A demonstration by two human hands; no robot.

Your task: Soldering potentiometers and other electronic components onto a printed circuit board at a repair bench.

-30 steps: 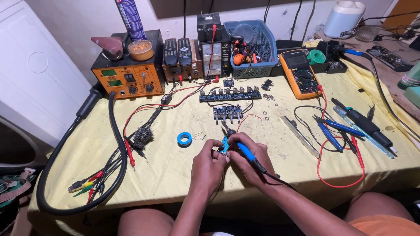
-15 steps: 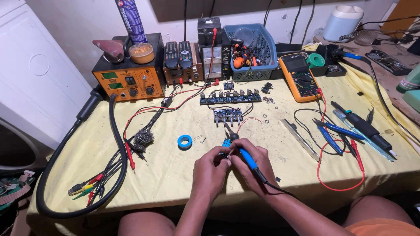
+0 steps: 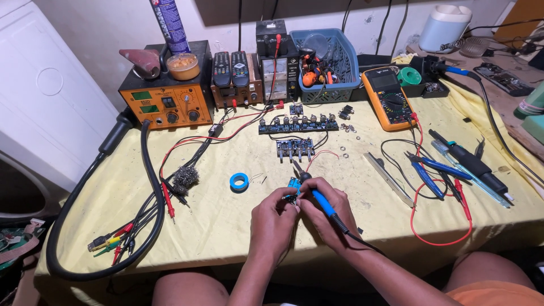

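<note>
My right hand [image 3: 327, 214] grips a blue-handled soldering iron [image 3: 319, 199], its tip pointing up-left toward a small blue circuit board [image 3: 293, 184]. My left hand [image 3: 272, 218] pinches that small board from the left, fingers closed on it. Both hands meet above the yellow cloth [image 3: 226, 226] near the table's front edge. A black cable runs from the iron's handle down to the right. Two longer dark circuit boards [image 3: 296, 126] with knobs and a smaller one [image 3: 294, 147] lie just beyond the hands.
A blue tape roll [image 3: 239, 182] and steel wool [image 3: 184, 177] lie left. An orange station [image 3: 167, 102], remotes [image 3: 231, 62], a blue basket [image 3: 326, 56] and a yellow multimeter [image 3: 388, 97] line the back. Pliers, tweezers and red leads [image 3: 442, 170] sit right. A thick black hose [image 3: 102, 226] loops left.
The hands have stayed at the same spot over the small board. The soldering iron's tip has shifted slightly; the view has tilted a little.
</note>
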